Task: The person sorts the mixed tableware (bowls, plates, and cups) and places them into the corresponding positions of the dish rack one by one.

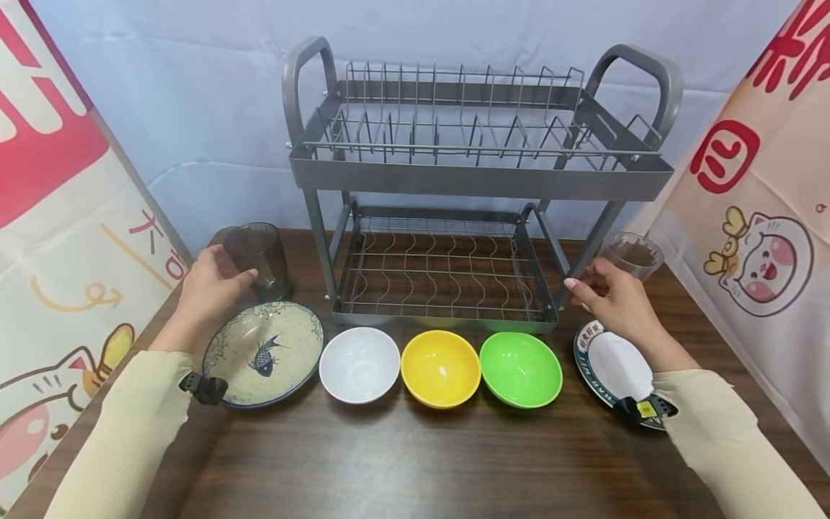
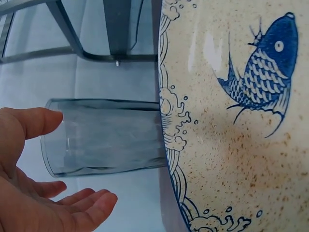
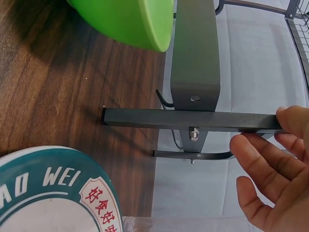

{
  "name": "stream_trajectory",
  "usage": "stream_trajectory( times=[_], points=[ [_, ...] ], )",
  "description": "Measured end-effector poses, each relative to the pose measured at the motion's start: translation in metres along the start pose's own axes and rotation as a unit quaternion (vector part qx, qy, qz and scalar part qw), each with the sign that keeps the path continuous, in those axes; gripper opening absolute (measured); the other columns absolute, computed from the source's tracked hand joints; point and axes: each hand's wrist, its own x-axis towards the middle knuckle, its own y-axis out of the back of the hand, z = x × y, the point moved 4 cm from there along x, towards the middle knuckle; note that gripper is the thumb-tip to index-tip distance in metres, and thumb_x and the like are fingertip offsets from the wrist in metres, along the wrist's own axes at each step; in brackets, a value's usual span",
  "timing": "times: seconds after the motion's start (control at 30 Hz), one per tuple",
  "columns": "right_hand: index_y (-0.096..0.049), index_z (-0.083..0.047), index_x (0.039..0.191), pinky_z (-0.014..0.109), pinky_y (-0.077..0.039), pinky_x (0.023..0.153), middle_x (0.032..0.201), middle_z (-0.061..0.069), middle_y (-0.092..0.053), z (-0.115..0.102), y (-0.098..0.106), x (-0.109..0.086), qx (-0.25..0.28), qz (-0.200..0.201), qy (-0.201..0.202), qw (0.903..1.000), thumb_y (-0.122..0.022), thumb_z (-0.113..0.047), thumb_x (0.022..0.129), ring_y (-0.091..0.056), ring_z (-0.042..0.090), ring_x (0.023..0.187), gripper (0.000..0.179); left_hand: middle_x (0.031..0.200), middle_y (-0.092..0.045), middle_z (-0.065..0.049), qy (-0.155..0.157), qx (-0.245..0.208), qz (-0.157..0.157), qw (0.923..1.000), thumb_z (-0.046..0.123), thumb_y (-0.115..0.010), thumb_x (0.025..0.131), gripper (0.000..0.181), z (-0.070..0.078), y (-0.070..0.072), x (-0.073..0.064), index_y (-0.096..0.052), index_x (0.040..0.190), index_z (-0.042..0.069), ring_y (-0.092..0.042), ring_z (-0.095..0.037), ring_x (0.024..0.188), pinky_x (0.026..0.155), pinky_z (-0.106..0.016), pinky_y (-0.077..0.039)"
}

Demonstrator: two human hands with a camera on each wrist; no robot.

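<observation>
My left hand [image 1: 217,281] is beside a dark, transparent glass [image 1: 266,263] standing behind the fish plate [image 1: 292,371]. In the left wrist view, the thumb overlaps the rim of the glass [image 2: 111,135], while the loosely bent fingers spread along its other side. On the other side, my right hand [image 1: 609,292] pinches the front right leg of the grey two-tier dish rack [image 1: 480,180]. The right wrist view has thumb and fingertips around this leg [image 3: 193,120]. Close behind the right hand stands a clear glass [image 1: 638,252], partly hidden by it.
A white bowl [image 1: 359,366], a yellow bowl [image 1: 441,369] and a green bowl [image 1: 521,369] line up before the rack. A green-rimmed plate [image 1: 616,364] lies under my right forearm. Printed cloths [image 1: 765,180] bound the wooden table [image 1: 415,461] at the sides.
</observation>
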Motion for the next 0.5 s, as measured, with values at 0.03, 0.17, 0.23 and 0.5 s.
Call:
stream_trajectory(
  times=[0.03, 0.17, 0.23, 0.5],
  points=[
    [-0.056, 0.003, 0.101, 0.015, -0.046, 0.054, 0.084, 0.019, -0.064, 0.000, 0.000, 0.000, 0.001, 0.000, -0.003, 1.0000, -0.060, -0.011, 0.091, -0.065, 0.031, 0.069, 0.018, 0.137, -0.029, -0.033, 0.004, -0.007, -0.003, 1.0000, 0.046, -0.059, 0.086, 0.092, -0.001, 0.000, 0.001, -0.009, 0.145, -0.004, -0.029, -0.048, 0.125, 0.097, -0.059, -0.026],
    [-0.056, 0.002, 0.100, 0.015, -0.047, 0.054, 0.083, 0.020, -0.064, 0.001, 0.000, -0.001, 0.008, 0.004, -0.015, 0.9999, -0.060, -0.011, 0.091, -0.066, 0.029, 0.068, 0.017, 0.133, -0.034, -0.032, 0.010, -0.020, -0.011, 0.9997, 0.048, -0.062, 0.084, 0.097, -0.004, -0.001, 0.007, -0.007, 0.146, -0.003, -0.031, -0.047, 0.123, 0.097, -0.058, -0.027],
    [-0.055, 0.002, 0.099, 0.015, -0.046, 0.054, 0.082, 0.020, -0.065, 0.001, 0.000, -0.001, 0.009, 0.005, -0.015, 0.9998, -0.060, -0.011, 0.091, -0.066, 0.029, 0.068, 0.017, 0.130, -0.036, -0.031, 0.010, -0.022, -0.011, 0.9997, 0.048, -0.064, 0.083, 0.099, -0.006, -0.001, 0.009, -0.006, 0.145, -0.004, -0.032, -0.046, 0.122, 0.097, -0.057, -0.027],
    [-0.054, 0.002, 0.098, 0.015, -0.046, 0.054, 0.084, 0.022, -0.065, 0.001, 0.000, -0.001, 0.004, 0.002, -0.009, 0.9999, -0.060, -0.013, 0.092, -0.066, 0.031, 0.068, 0.017, 0.130, -0.037, -0.029, 0.022, -0.038, 0.002, 0.9990, 0.050, -0.072, 0.076, 0.110, -0.009, -0.003, 0.016, -0.005, 0.146, -0.001, -0.037, -0.043, 0.119, 0.097, -0.054, -0.030]
  ],
)
